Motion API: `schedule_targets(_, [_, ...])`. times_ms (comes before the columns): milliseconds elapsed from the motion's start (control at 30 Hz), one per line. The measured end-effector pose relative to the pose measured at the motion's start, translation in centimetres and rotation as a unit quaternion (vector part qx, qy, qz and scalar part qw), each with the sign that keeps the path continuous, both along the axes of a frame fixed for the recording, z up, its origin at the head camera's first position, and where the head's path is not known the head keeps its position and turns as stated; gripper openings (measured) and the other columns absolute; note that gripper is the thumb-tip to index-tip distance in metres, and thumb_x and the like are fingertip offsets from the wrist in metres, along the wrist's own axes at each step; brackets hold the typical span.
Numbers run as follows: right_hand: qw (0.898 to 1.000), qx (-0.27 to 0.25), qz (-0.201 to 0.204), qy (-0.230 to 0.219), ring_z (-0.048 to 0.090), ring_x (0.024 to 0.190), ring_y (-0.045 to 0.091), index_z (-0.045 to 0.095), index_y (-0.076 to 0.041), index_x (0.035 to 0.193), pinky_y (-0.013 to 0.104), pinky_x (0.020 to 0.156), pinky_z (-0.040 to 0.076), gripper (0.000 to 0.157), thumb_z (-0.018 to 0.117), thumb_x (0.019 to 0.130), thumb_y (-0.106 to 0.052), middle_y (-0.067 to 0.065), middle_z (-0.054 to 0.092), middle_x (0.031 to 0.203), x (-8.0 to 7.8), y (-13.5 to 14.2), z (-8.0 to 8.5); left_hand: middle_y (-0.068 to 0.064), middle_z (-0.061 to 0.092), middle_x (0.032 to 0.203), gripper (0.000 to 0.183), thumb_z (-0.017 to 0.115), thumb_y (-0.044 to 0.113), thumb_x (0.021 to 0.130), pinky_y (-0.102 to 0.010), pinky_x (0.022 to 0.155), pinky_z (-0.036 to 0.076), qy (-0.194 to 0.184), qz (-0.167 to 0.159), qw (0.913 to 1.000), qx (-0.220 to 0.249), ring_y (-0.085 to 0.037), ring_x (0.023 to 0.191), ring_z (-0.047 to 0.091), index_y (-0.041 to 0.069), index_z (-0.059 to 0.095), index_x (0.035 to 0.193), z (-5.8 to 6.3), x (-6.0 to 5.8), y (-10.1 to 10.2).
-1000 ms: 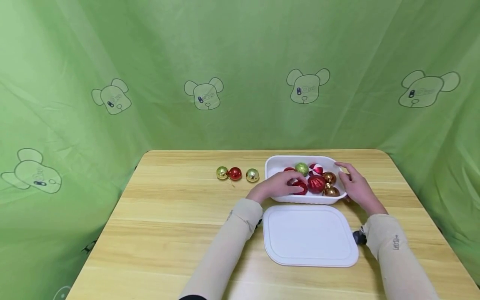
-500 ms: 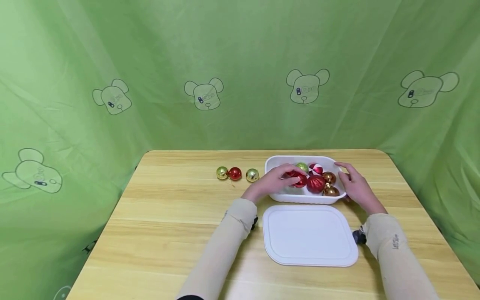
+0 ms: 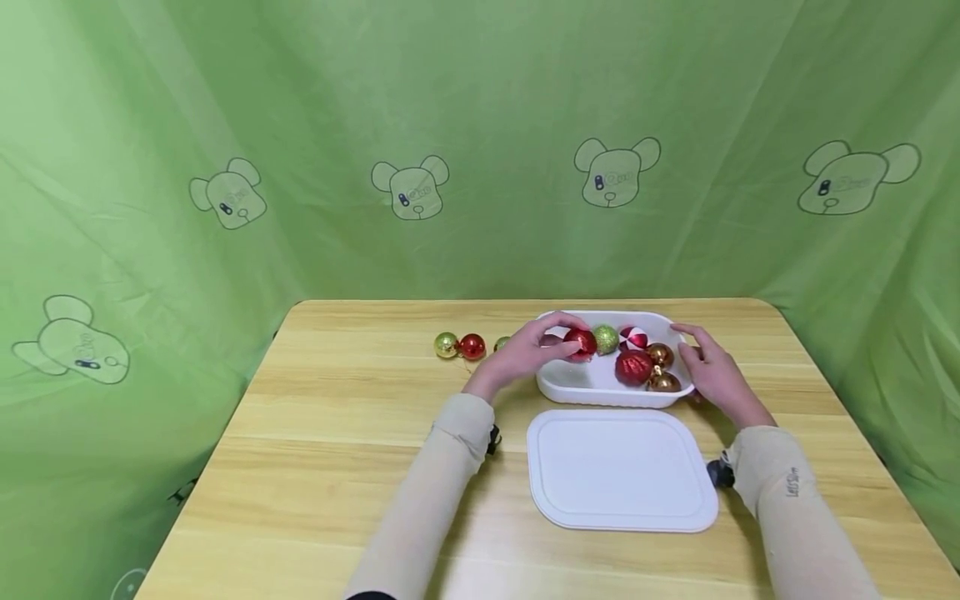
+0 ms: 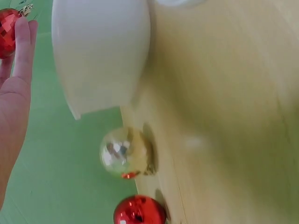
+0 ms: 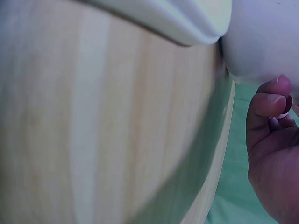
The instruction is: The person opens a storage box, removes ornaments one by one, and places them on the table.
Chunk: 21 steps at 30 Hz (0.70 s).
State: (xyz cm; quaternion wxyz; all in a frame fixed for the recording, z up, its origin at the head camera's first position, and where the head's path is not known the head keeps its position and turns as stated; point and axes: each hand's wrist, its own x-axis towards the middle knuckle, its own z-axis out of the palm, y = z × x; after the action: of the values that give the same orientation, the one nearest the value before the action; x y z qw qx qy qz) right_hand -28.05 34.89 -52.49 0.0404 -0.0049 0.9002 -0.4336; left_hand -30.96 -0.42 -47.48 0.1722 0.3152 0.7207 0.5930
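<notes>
Pinched in my left hand is a faceted red Christmas bauble, over the left part of a white plastic box. The left wrist view shows this bauble at the fingertips, a gold cap on it. My right hand holds the box by its right end, thumb at the rim; in the right wrist view its fingers curl against the white wall. Inside the box lie a green glitter bauble, a red-and-white one, a ridged red one and bronze baubles.
A white lid lies flat on the wooden table in front of the box. Left of the box sit a gold-green bauble, a shiny red one and a gold one. Green curtain hangs behind.
My left hand has moved from the box's front left toward its back left, bringing the red bauble up with it. The right hand stays at the box's right end.
</notes>
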Motion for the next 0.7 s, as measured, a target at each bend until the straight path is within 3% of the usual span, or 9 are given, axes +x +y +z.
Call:
schedule_targets(333, [1.000,0.008,-0.002,0.000,0.054,0.050,0.022,0.025,-0.026,0.164,0.040,0.043,0.052,0.057,0.030,0.112,-0.047,0.032,0.058,0.110,-0.1,0.0,-0.1,0.006,0.061,0.139,0.030,0.064,0.032,0.103,-0.029,0.100,0.056,0.008,0.045,0.9989,-0.010,-0.013,0.120,0.064,0.029,0.063,0.134,0.0,0.0,-2.8])
schedule_targets(467, [1.000,0.009,-0.002,-0.001,0.054,0.050,0.022,0.024,-0.027,0.164,0.040,0.043,0.052,0.057,0.030,0.112,-0.047,0.030,0.058,0.109,-0.1,-0.1,-0.1,0.004,0.064,0.132,0.029,0.065,0.031,0.103,-0.030,0.084,0.056,-0.003,0.057,0.9983,-0.009,-0.015,0.113,0.068,0.031,0.064,0.132,0.0,0.0,-3.8])
schedule_targets(567, [1.000,0.006,0.000,-0.004,0.054,0.050,0.022,0.024,-0.026,0.165,0.040,0.043,0.052,0.057,0.030,0.112,-0.047,0.030,0.058,0.110,0.0,-0.1,0.0,-0.001,0.065,0.131,0.029,0.065,0.028,0.103,-0.032,0.081,0.057,-0.014,0.061,0.9980,-0.002,-0.017,0.109,0.070,0.029,0.064,0.133,0.0,-0.2,-4.5])
schedule_targets(700, [1.000,0.007,0.001,0.004,0.054,0.050,0.022,0.024,-0.024,0.165,0.039,0.043,0.052,0.056,0.031,0.113,-0.044,0.031,0.057,0.109,0.1,-0.2,0.1,-0.008,0.063,0.137,0.033,0.063,0.024,0.104,-0.050,0.097,0.059,-0.016,0.057,0.9982,0.005,-0.020,0.112,0.070,0.020,0.062,0.137,-0.1,-0.4,-5.5])
